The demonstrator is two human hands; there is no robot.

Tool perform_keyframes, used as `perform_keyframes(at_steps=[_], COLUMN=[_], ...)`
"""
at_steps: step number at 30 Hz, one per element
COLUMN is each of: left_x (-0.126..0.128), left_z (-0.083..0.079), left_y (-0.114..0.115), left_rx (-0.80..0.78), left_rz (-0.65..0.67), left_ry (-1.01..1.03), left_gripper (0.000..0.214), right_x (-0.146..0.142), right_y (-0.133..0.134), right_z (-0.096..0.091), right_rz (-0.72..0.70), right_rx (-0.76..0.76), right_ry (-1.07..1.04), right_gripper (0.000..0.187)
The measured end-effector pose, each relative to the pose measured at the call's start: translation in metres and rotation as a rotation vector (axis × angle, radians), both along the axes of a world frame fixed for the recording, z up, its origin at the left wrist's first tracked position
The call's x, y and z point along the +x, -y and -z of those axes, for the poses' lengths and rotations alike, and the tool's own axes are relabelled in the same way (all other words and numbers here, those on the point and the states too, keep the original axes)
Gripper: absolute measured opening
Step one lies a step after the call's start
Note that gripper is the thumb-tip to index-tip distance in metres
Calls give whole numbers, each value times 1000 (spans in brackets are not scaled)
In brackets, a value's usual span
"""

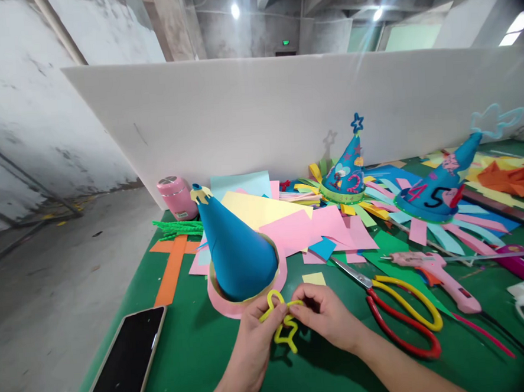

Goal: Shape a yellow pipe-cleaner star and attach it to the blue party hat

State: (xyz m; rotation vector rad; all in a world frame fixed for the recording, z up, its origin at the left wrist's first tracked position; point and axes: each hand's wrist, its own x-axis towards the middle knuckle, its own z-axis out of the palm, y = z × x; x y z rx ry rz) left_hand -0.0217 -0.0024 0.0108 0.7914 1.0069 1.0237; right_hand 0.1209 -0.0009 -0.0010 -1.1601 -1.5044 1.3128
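Both my hands pinch a yellow pipe cleaner (pixel 282 320) bent into loops, just above the green table (pixel 192 354). My left hand (pixel 255 338) grips its left side with closed fingers. My right hand (pixel 325 313) pinches its right end. Directly behind them a plain blue paper cone hat (pixel 234 251) with a pink brim and a yellow tip leans on the table. Red and yellow handled scissors (pixel 402 317) lie just right of my right hand.
A dark phone (pixel 121 364) lies at the table's front left edge. Two decorated blue cone hats (pixel 347 170) (pixel 439 185), coloured paper sheets (pixel 290 218), green pipe cleaners (pixel 179 227), a pink glue gun (pixel 435 271) and a pink jar (pixel 176 196) crowd the back. A white board (pixel 283 100) walls off the far side.
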Motion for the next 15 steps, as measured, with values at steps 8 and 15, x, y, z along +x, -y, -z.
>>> perform_keyframes(at_steps=[8,15], left_x=[-2,-2], left_z=[4,5], left_y=[-3,-3], left_rx=[2,-18], left_rz=[10,4], left_ry=[-31,-17], left_gripper=[20,19], right_x=[1,2], right_y=[1,0], right_z=[2,1], right_rz=[-49,-66], right_rx=[-34,-30], right_ry=[-8,20], right_gripper=[30,30])
